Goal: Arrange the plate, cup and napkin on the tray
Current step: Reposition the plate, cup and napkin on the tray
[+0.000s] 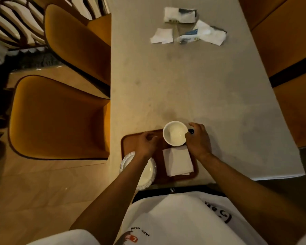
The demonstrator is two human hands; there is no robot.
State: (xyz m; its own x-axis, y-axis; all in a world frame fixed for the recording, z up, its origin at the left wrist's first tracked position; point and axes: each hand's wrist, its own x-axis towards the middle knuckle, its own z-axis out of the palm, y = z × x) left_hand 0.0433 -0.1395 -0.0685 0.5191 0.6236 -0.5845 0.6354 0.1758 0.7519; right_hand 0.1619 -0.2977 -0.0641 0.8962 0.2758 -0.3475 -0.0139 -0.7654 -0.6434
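Right hand grips the white cup at the tray far edge; left hand hovers loosely curled, empty. Set carelessly, the cup could tip off the rim.

One tray at the table's near edge, carrying one cup, one plate, one napkin. Two hands there. Three tissue bits at the far end. Two chairs alongside the left edge.
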